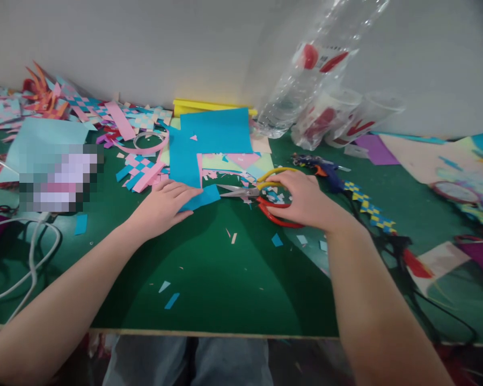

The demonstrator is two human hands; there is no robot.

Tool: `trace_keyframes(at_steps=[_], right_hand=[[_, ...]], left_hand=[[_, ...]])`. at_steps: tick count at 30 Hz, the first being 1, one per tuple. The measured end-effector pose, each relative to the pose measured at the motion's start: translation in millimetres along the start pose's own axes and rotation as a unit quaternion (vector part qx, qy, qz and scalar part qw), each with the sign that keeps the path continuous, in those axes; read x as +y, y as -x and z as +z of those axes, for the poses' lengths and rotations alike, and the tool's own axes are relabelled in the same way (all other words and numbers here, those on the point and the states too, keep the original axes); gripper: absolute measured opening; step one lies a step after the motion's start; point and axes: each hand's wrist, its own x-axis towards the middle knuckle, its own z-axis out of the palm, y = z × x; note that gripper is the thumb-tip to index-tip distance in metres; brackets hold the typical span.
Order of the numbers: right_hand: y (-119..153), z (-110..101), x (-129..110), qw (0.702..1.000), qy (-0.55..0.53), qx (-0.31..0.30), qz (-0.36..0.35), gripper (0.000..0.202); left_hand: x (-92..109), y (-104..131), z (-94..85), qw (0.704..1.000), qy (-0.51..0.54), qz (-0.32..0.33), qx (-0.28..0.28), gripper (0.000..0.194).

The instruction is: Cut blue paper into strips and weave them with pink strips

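My left hand [167,203] is closed over a small blue paper piece [207,198], which sticks out to the right past its fingertips. My right hand [301,198] grips a pair of scissors [239,192] by a handle with one yellow and one red loop. The blades are parted slightly, and their tips point left at the end of the blue piece. Just behind both hands lie larger blue paper sheets [221,131] on top of pale green and pink paper. Tiny paper scraps are scattered around the scissors.
Woven paper strips [139,174] and a pink tape ring [161,142] lie at the left, near a blurred-out phone [64,179] with a white cable [34,257]. Plastic cups [326,115] stand against the wall. A dark blue glue gun [330,177] lies at the right, with a cord.
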Motion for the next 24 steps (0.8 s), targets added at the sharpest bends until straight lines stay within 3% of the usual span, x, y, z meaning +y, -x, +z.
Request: trace_keyframes(at_steps=[6,11,20,24], right_hand=[[2,1,11,0.997,0.016,0.065,0.033,0.047],[2,3,11,0.997,0.009,0.077,0.020,0.052],[-1,-4,-10,0.997,-0.062,-0.047,-0.011,0.047],[1,-9,-14,0.989,-0.125,-0.069,-0.024,0.049]], left_hand=[[-1,1,-1.6,0.999,-0.020,-0.013,0.030,0.044],[-1,0,-2.6,0.999,0.009,-0.022,0.037,0.043],[-2,-2,-3.0,0.997,0.033,-0.050,0.045,0.039],[-2,-1,-2.8,0.995,0.053,-0.063,0.051,0.040]])
